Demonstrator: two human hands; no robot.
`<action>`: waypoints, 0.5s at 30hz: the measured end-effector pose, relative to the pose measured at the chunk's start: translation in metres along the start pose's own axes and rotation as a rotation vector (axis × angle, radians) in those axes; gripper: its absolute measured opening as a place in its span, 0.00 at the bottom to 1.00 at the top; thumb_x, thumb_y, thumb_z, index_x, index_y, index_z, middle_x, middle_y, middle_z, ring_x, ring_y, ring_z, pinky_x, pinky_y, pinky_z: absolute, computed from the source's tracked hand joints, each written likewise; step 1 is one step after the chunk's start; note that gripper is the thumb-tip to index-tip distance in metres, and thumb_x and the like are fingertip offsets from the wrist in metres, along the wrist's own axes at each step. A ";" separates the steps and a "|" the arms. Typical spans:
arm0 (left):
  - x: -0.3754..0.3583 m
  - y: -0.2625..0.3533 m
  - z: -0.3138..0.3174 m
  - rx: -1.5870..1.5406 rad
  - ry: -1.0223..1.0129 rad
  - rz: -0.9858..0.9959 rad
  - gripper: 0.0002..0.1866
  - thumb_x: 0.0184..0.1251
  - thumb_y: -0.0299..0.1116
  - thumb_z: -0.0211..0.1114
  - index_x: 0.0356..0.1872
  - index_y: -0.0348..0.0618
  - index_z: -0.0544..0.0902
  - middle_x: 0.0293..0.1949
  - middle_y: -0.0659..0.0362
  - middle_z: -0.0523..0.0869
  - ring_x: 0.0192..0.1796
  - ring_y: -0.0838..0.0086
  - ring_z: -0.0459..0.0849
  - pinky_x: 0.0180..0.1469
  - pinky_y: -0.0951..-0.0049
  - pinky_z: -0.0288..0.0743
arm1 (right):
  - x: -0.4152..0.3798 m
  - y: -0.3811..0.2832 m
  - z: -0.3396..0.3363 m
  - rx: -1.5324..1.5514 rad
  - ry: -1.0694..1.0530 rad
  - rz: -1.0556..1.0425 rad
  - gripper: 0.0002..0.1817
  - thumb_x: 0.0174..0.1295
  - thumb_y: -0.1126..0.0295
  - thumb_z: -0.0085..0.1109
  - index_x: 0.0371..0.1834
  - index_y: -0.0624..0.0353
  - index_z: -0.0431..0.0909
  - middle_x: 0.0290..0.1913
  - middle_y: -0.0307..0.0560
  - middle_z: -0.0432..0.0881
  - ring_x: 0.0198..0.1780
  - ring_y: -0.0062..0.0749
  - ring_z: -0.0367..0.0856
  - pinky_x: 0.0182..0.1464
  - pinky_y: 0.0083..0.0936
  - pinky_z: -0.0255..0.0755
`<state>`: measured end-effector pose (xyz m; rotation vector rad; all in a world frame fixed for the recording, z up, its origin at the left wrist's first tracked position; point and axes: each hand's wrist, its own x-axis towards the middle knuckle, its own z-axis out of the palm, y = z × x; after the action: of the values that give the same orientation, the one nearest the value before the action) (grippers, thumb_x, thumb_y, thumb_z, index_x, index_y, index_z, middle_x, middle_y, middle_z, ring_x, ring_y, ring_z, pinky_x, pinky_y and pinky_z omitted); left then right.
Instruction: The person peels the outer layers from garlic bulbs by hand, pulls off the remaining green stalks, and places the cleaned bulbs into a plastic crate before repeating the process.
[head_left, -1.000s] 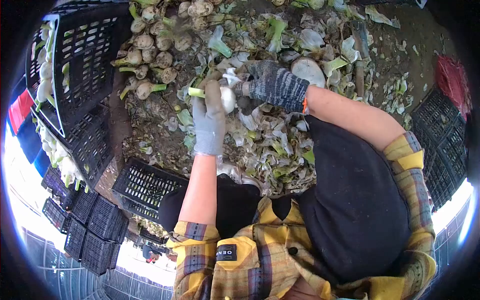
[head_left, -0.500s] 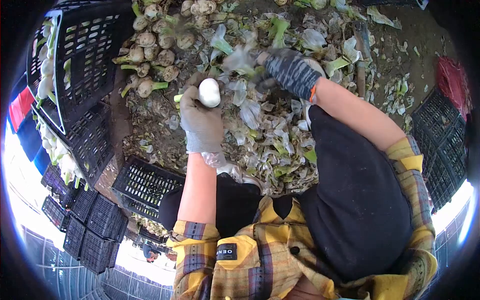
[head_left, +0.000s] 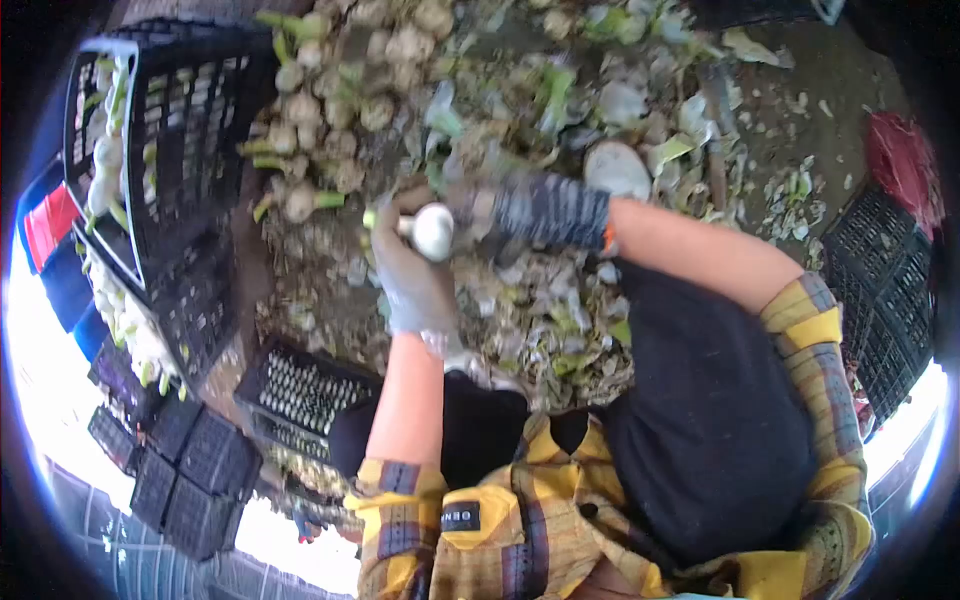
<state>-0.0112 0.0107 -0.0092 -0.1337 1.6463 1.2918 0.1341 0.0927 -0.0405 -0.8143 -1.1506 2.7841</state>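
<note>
A clean white garlic bulb (head_left: 433, 234) with a short green stem is gripped in my left hand (head_left: 408, 285), which wears a grey glove. The stem end pokes out on the left side of the fingers. Close to the bulb's right side is my right hand (head_left: 535, 208), in a dark camouflage-patterned glove; its fingers are smeared by motion. Beyond my left hand lies a heap of unpeeled, soil-stained garlic bulbs (head_left: 300, 200) with cut green stems. Peeled skins and leaf scraps (head_left: 545, 300) cover the ground beneath both hands.
At the left, a tilted black crate (head_left: 190, 130) holds white garlic bulbs. Another black crate (head_left: 300, 385) sits by my left knee. Stacked black crates (head_left: 195, 470) stand farther back. On the right are more crates (head_left: 880, 270) and a red net bag (head_left: 900, 165).
My right hand has come left and nearer, up to the bulb. My left hand has shifted slightly right and closer to me, still holding it. The camera view has tilted a little.
</note>
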 end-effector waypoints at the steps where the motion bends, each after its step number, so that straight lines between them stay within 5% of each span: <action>1: -0.004 0.001 0.009 0.100 -0.037 0.028 0.18 0.64 0.44 0.46 0.36 0.42 0.78 0.36 0.58 0.79 0.39 0.73 0.77 0.45 0.72 0.73 | -0.001 0.004 0.004 0.168 -0.023 0.041 0.22 0.62 0.56 0.52 0.55 0.55 0.70 0.47 0.43 0.78 0.42 0.27 0.78 0.40 0.30 0.77; 2: -0.008 0.003 0.017 0.198 -0.117 0.023 0.19 0.65 0.45 0.46 0.40 0.41 0.77 0.39 0.58 0.78 0.40 0.73 0.77 0.45 0.73 0.72 | 0.005 0.012 -0.001 -0.473 0.038 -0.365 0.23 0.61 0.60 0.53 0.58 0.56 0.67 0.48 0.42 0.77 0.42 0.24 0.78 0.38 0.25 0.76; 4: -0.018 0.003 0.025 0.268 -0.216 0.067 0.22 0.65 0.48 0.45 0.47 0.41 0.75 0.44 0.58 0.76 0.44 0.74 0.76 0.47 0.74 0.70 | 0.004 0.004 0.003 -0.417 0.083 -0.316 0.22 0.61 0.61 0.54 0.57 0.56 0.67 0.45 0.41 0.78 0.42 0.24 0.78 0.35 0.23 0.77; 5: -0.022 0.000 0.030 0.236 -0.242 0.110 0.23 0.66 0.49 0.44 0.50 0.41 0.74 0.46 0.58 0.76 0.46 0.73 0.75 0.49 0.73 0.69 | 0.000 -0.001 0.006 0.299 0.073 0.100 0.20 0.62 0.57 0.53 0.53 0.55 0.71 0.42 0.42 0.79 0.42 0.27 0.79 0.34 0.26 0.78; 6: -0.024 -0.001 0.033 0.204 -0.267 0.151 0.25 0.66 0.50 0.43 0.53 0.42 0.72 0.49 0.57 0.75 0.48 0.73 0.74 0.51 0.72 0.68 | 0.002 0.000 -0.001 0.496 0.044 0.135 0.19 0.62 0.58 0.52 0.53 0.55 0.72 0.40 0.40 0.80 0.39 0.24 0.79 0.35 0.23 0.77; 8: -0.027 0.005 0.039 0.184 -0.223 0.190 0.26 0.67 0.51 0.43 0.56 0.43 0.70 0.52 0.58 0.74 0.51 0.71 0.72 0.54 0.69 0.65 | 0.012 0.007 -0.023 0.164 0.192 -0.247 0.19 0.61 0.58 0.53 0.51 0.57 0.72 0.40 0.43 0.80 0.38 0.26 0.79 0.34 0.25 0.78; 10: -0.024 0.004 0.033 0.133 -0.209 0.180 0.27 0.67 0.53 0.42 0.58 0.44 0.68 0.53 0.58 0.73 0.54 0.70 0.70 0.57 0.65 0.62 | -0.001 -0.039 -0.040 0.704 0.255 -0.036 0.21 0.60 0.58 0.54 0.49 0.62 0.71 0.38 0.48 0.80 0.36 0.32 0.81 0.32 0.29 0.80; 12: -0.008 -0.005 0.014 0.080 -0.214 0.108 0.28 0.67 0.55 0.42 0.58 0.45 0.68 0.52 0.59 0.74 0.55 0.68 0.69 0.59 0.61 0.59 | -0.020 -0.097 -0.058 0.829 0.349 -0.203 0.18 0.59 0.65 0.51 0.47 0.67 0.67 0.33 0.57 0.79 0.32 0.40 0.81 0.34 0.35 0.80; 13: -0.005 -0.002 0.018 0.042 -0.270 0.098 0.28 0.67 0.54 0.42 0.58 0.45 0.67 0.53 0.58 0.73 0.55 0.68 0.69 0.59 0.61 0.59 | -0.040 -0.147 -0.077 0.656 0.377 -0.526 0.20 0.61 0.62 0.46 0.46 0.70 0.66 0.32 0.61 0.79 0.35 0.45 0.81 0.39 0.39 0.80; 15: -0.011 -0.001 0.011 -0.015 -0.331 0.046 0.27 0.68 0.52 0.43 0.60 0.44 0.66 0.55 0.58 0.71 0.57 0.68 0.68 0.60 0.62 0.60 | -0.072 -0.192 -0.079 0.817 0.421 -0.925 0.25 0.66 0.55 0.38 0.44 0.72 0.67 0.36 0.62 0.78 0.34 0.47 0.80 0.39 0.42 0.80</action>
<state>0.0020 0.0138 -0.0006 0.1053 1.3635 1.2848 0.2000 0.2688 0.0731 -0.5159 -0.1513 1.8677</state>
